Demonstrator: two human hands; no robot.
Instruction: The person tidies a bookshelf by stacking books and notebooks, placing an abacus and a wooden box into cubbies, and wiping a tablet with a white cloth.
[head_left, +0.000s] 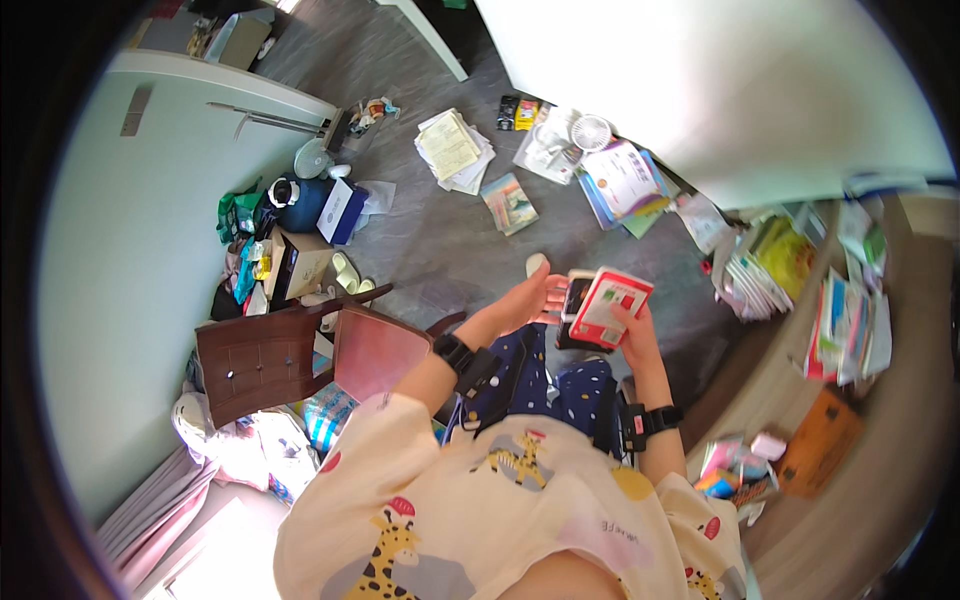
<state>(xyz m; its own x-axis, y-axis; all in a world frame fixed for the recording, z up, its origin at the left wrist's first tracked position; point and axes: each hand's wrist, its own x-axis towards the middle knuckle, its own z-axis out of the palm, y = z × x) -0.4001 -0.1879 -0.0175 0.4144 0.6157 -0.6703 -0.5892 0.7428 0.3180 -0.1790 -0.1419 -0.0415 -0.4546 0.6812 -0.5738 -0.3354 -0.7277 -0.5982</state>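
My right hand (634, 330) grips a red-and-white book (609, 304) at its lower right edge, with the thumb on the cover. Under it, to the left, lies a dark-covered book (575, 300), overlapped by the red one. Beside the left edge of these books is my left hand (534, 300), its fingers apart and the thumb raised; whether its fingertips touch the dark book I cannot tell. On the floor beyond lie a thin colourful book (510, 204), a stack of papers (454, 150) and a pile of certificates and folders (624, 180).
A brown chair (382, 349) stands at left, near pale slippers (346, 273) and an open cardboard box (304, 262). A small white fan (591, 133) lies by the white door. At right, a wooden shelf (787, 442) bears books (844, 326) and an orange wooden board (821, 444).
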